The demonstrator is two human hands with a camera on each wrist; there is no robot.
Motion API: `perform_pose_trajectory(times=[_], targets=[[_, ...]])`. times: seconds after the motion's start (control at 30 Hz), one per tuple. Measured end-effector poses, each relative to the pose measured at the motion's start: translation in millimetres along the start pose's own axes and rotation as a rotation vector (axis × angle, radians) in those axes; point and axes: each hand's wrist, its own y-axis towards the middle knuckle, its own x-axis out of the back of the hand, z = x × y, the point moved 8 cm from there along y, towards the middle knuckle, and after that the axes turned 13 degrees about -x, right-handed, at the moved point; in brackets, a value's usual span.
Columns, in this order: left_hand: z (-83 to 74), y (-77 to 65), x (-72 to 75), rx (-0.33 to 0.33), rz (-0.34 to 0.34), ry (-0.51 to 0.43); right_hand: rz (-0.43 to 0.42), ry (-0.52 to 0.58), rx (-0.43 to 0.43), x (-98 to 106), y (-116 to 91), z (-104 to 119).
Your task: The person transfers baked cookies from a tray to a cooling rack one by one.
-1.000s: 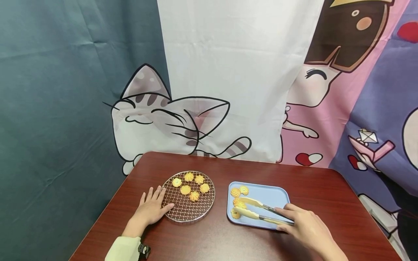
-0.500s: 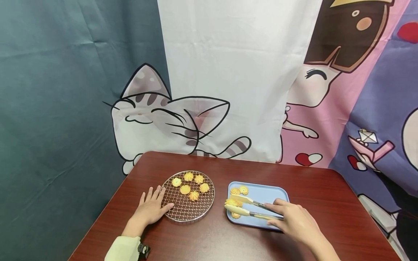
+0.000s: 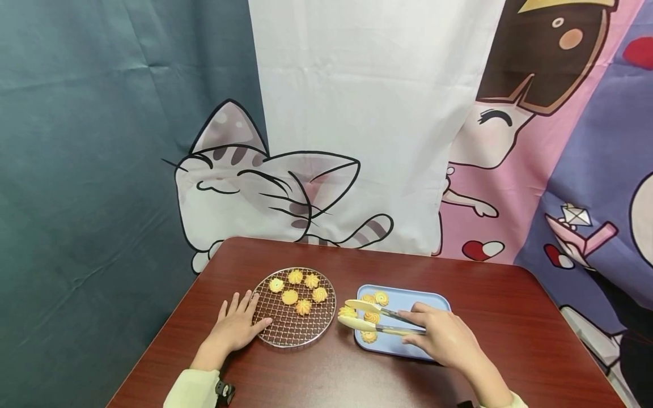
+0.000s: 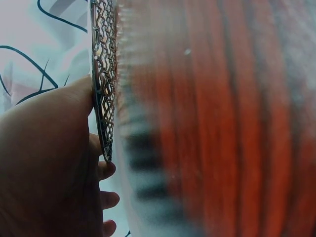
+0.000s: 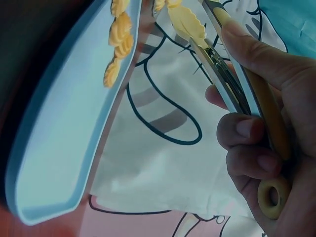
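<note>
Gripping the tongs (image 3: 390, 329), the person's right hand (image 3: 445, 335) hangs over the blue tray (image 3: 423, 303) at its four o'clock side, fingers curled tight round the handles. Pinched between the pale yellow tips, one cookie (image 3: 348, 312) is just past the tray's rim at nine o'clock, facing the three o'clock edge of the round wire rack (image 3: 291, 331). From where I stand, four cookies (image 3: 371, 317) show on the tray, between its eleven and eight o'clock. Six cookies (image 3: 319, 294) lie on the rack: four arcing from ten to two, two nearer the middle. The left hand (image 3: 234, 327) rests at the rack's nine o'clock, fingers spread apart, thumb over the rim at eight.
</note>
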Motion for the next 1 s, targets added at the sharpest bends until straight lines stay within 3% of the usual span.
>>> perform_pose_trajectory(times=[0.53, 1.0], targets=[[2.3, 0.5, -1.0, -0.001, -0.005, 0.005, -0.001, 0.014, 0.074, -16, 24, 19], [1.0, 0.7, -1.4, 0.002, -0.006, -0.011, 0.027, -0.005, 0.084, -29, 40, 32]])
